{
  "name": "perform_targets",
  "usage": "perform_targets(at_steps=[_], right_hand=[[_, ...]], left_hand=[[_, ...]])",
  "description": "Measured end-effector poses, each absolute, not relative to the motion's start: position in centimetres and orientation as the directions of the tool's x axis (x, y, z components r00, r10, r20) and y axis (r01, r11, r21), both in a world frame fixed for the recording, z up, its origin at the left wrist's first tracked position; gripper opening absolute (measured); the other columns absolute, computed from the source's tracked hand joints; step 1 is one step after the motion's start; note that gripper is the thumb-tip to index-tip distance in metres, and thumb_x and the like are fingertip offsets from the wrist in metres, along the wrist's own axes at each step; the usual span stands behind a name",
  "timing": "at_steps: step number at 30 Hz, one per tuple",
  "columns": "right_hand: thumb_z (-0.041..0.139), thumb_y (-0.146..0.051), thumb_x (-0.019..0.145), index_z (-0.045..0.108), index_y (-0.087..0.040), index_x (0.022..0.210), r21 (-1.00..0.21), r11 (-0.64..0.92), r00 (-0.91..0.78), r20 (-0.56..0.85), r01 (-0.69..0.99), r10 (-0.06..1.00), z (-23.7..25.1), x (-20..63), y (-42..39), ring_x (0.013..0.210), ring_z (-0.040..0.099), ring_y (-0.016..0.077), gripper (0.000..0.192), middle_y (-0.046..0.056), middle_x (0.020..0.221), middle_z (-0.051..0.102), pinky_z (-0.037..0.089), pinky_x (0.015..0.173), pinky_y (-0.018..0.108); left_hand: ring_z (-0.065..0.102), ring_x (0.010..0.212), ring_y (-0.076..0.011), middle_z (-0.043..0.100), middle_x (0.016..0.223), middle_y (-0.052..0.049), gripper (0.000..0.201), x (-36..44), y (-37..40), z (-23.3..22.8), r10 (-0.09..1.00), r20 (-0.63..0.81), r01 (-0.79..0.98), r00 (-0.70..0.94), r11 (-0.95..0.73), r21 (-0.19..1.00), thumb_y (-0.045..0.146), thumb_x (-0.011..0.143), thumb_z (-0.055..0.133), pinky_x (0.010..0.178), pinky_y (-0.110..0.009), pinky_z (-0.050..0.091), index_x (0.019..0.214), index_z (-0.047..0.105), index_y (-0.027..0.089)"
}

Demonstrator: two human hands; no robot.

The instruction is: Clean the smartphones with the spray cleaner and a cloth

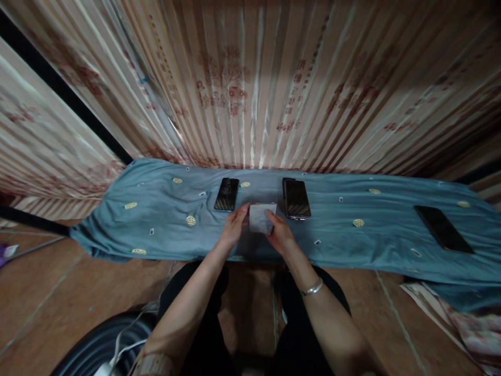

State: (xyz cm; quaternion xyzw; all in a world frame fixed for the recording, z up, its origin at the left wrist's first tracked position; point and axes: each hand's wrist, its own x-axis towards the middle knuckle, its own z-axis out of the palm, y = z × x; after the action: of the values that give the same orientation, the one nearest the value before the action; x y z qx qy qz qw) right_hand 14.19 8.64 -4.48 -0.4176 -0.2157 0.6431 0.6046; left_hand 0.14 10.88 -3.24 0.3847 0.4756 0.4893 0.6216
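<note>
Between my hands, above the front part of the cloth-covered surface, is a flat whitish square (259, 219) that looks like a folded cloth or wipe. My right hand (281, 233) grips its right side, with the thumb lying across the top face. At the left edge, the fingers of my left hand (234, 228) are closed against it; the fingers underneath are hidden. A dark phone (227, 194) lies just beyond my left hand. Past my right hand rests another phone (297, 198), on top of a dark, phone-like thing that shows at its left edge.
A blue-green patterned cloth (156, 209) covers the long, low surface. Far right on it lies a dark phone (444, 230). A striped curtain (250, 94) hangs behind. On the floor at lower left are a black ribbed round object (105, 344) and a white cable (121, 344).
</note>
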Motion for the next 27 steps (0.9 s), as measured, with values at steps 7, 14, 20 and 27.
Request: perform_targets(at_steps=[7, 14, 20, 27], right_hand=[[0.078, -0.044, 0.070, 0.073, -0.024, 0.097, -0.769, -0.166, 0.081, -0.273, -0.618, 0.959, -4.0, 15.0, 8.7, 0.092, 0.077, 0.0282, 0.034, 0.004, 0.083, 0.080, 0.064, 0.079, 0.041], [0.080, -0.044, 0.067, 0.073, -0.024, 0.087, -0.774, -0.206, 0.079, -0.314, -0.599, 0.946, -3.6, 15.1, 8.4, 0.092, 0.077, 0.0295, 0.030, 0.005, 0.080, 0.080, 0.063, 0.082, 0.043], [0.081, -0.045, 0.066, 0.073, -0.023, 0.089, -0.774, -0.208, 0.057, -0.300, -0.598, 0.952, -3.7, 15.6, 8.3, 0.094, 0.077, 0.0292, 0.033, 0.004, 0.078, 0.079, 0.064, 0.080, 0.041], [0.081, -0.046, 0.066, 0.071, -0.023, 0.086, -0.777, -0.212, 0.077, -0.316, -0.593, 0.946, -3.9, 15.6, 8.3, 0.093, 0.077, 0.0280, 0.031, 0.003, 0.077, 0.079, 0.064, 0.076, 0.038]], left_hand=[[0.023, 0.156, -0.0334, 0.035, 0.164, -0.020, 0.082, -2.7, 14.4, -2.9, 0.975, 0.097, 0.501, -0.199, 0.016, 0.865, 0.028, 0.076, 0.076, 0.126, -0.047, 0.021, 0.151, 0.044, 0.016], [0.019, 0.157, -0.0398, 0.025, 0.167, -0.026, 0.103, -2.4, 17.1, -4.4, 0.982, 0.092, 0.741, -0.168, 0.064, 0.669, 0.034, 0.070, 0.081, 0.124, -0.055, 0.019, 0.157, 0.029, 0.015], [0.029, 0.152, -0.0406, 0.032, 0.165, -0.023, 0.098, -2.8, 17.6, -6.0, 0.981, 0.070, 0.763, -0.179, 0.094, 0.639, 0.030, 0.070, 0.078, 0.122, -0.055, 0.024, 0.156, 0.032, 0.017], [0.036, 0.148, -0.0387, 0.042, 0.159, -0.020, 0.088, -3.1, 17.7, -5.9, 0.976, 0.072, 0.722, -0.204, 0.101, 0.685, 0.027, 0.076, 0.070, 0.120, -0.052, 0.028, 0.155, 0.034, 0.016]])
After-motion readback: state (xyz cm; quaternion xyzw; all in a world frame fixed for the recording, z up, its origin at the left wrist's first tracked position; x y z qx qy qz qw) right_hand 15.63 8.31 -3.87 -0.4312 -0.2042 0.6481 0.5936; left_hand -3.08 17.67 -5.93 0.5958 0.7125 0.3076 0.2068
